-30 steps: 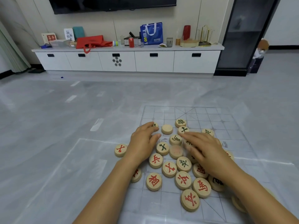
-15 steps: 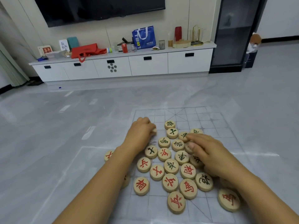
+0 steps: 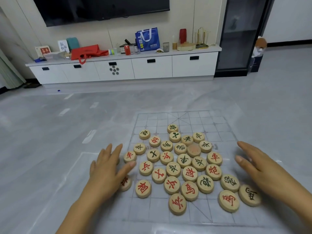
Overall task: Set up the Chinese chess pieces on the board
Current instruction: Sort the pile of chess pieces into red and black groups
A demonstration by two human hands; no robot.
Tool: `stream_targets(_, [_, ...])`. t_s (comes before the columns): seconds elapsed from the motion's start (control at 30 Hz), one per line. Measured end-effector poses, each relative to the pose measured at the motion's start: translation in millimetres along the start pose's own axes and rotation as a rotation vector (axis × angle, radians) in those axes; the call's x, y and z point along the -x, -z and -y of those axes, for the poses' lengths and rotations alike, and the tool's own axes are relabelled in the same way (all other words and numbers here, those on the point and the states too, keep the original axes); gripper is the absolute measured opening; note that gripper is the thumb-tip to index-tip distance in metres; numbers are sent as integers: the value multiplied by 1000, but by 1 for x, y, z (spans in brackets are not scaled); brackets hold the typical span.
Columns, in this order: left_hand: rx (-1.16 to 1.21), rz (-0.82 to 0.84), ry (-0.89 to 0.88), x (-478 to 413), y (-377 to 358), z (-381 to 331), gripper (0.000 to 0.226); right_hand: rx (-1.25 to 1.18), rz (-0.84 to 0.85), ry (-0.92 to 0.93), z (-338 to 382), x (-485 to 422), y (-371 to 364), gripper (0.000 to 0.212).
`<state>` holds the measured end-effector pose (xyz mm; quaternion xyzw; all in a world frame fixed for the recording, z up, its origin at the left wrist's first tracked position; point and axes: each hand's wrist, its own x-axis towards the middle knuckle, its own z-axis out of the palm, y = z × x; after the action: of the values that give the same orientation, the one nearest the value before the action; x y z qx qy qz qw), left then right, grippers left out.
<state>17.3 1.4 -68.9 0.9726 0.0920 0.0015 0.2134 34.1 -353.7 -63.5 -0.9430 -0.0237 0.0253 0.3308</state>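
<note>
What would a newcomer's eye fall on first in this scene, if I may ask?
First, the jumble of round wooden chess pieces, marked with red or dark characters, crowded in the middle of the clear gridded board on the grey floor. Next, the left hand and right hand, both open, flanking the pile, the left one partly over a piece. Behind, a white cabinet carries a blue bag.

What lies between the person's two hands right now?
In the head view, a jumbled cluster of round wooden chess pieces, lettered red or dark green, lies on the clear board between the left hand and right hand.
</note>
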Motion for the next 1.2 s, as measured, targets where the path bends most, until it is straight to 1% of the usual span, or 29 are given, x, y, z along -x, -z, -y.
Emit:
stream_targets(0.03, [-23, 51, 12, 6, -2, 3, 94, 35, 24, 0, -2, 6, 1, 104])
stream_targets(0.1, [-26, 118, -6, 14, -5, 5, 113, 111, 94, 20, -7, 19, 0, 118])
stream_targets(0.13, [-22, 145, -29, 19, -7, 4, 123, 136, 155, 38, -6, 25, -1, 118])
stream_targets(0.17, [-24, 170, -58, 23, -9, 2, 126, 148, 223, 55, -4, 32, -2, 113])
stream_targets(0.2, [-23, 194, -91, 26, -11, -2, 124, 164, 286, 67, -2, 37, -3, 112])
stream_targets(0.27, [2, 250, -147, 33, -14, -11, 113, 225, 380, 83, 5, 44, -6, 115])
stream_targets(0.33, [-10, 266, -191, 38, -19, -19, 112, 304, 408, 109, 11, 47, -11, 116])
stream_targets(0.43, [-63, 228, -206, 37, -28, -27, 119, 375, 354, 152, 17, 46, -19, 111])
stream_targets(0.53, [-75, 214, -206, 32, -35, -36, 125, 358, 306, 183, 23, 37, -25, 107])
stream_targets(0.6, [-59, 232, -199, 27, -37, -43, 124, 336, 297, 197, 27, 29, -30, 108])
stream_targets(0.63, [-42, 238, -193, 25, -37, -47, 120, 324, 283, 206, 29, 24, -33, 111])
stream_targets(0.7, [-26, 225, -190, 17, -38, -52, 112, 316, 241, 220, 31, 13, -38, 125])
stream_targets(0.77, [-38, 194, -191, 6, -40, -55, 110, 310, 219, 226, 36, 2, -42, 135])
stream_targets(0.9, [-16, 171, -177, -16, -46, -63, 113, 299, 207, 231, 42, -13, -49, 140])
stream_targets(0.93, [-2, 162, -175, -20, -47, -64, 113, 300, 192, 234, 42, -16, -50, 138])
stream_targets(1.0, [20, 148, -181, -25, -47, -63, 114, 304, 174, 205, 40, -20, -48, 125])
stream_targets(1.03, [27, 143, -187, -26, -45, -62, 114, 314, 178, 190, 38, -21, -45, 121])
stream_targets(1.1, [39, 140, -200, -26, -37, -55, 112, 331, 167, 203, 34, -21, -38, 128])
stream_targets(1.13, [50, 129, -210, -25, -31, -49, 107, 343, 152, 205, 31, -19, -32, 134])
stream_targets(1.17, [67, 104, -224, -22, -25, -42, 99, 342, 127, 207, 30, -16, -26, 133])
stream_targets(1.2, [89, 68, -238, -19, -20, -35, 89, 334, 85, 223, 29, -12, -21, 122])
